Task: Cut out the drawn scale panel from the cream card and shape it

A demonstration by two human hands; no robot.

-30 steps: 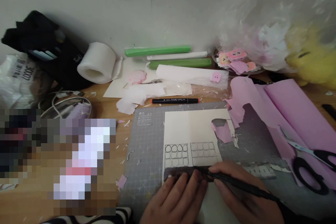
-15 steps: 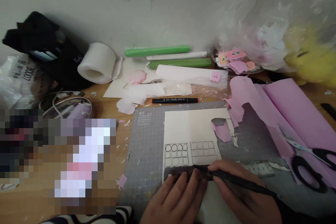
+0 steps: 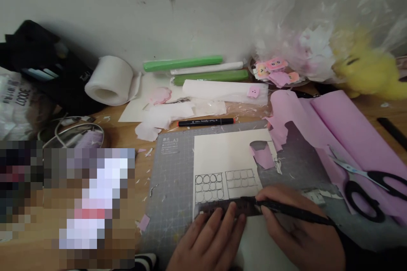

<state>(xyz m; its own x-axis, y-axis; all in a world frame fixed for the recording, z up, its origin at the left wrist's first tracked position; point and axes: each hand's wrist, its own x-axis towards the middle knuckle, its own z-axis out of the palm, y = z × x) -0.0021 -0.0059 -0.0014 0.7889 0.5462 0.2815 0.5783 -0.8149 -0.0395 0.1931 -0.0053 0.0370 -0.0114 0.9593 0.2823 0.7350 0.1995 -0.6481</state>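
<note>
Head view, ruler: dark ruler [image 3: 222,208] lies across the white paper [image 3: 227,154], pinned flat under the left hand [image 3: 208,241] with fingers spread.
Pen: right hand [image 3: 297,233] grips a black pen [image 3: 294,213], tip at the ruler's right end.
Room: grey cutting mat [image 3: 173,178] bare to the left of the paper.
Around: scissors [image 3: 365,182] on pink paper [image 3: 346,129] to the right; black marker [image 3: 206,122] beyond the mat.

The cutting mat [image 3: 173,169] looks like matt grey plastic or rubber, printed with a fine grid. On it lies smooth, matt white paper [image 3: 222,152]. The pink sheets [image 3: 346,127] at right look like soft, matt paper. The scissors [image 3: 362,178] have shiny metal blades and glossy black plastic handles. The table [image 3: 127,125] is bare wood. Far right, the bag [image 3: 286,21] is thin, crinkled, glossy plastic.
</note>
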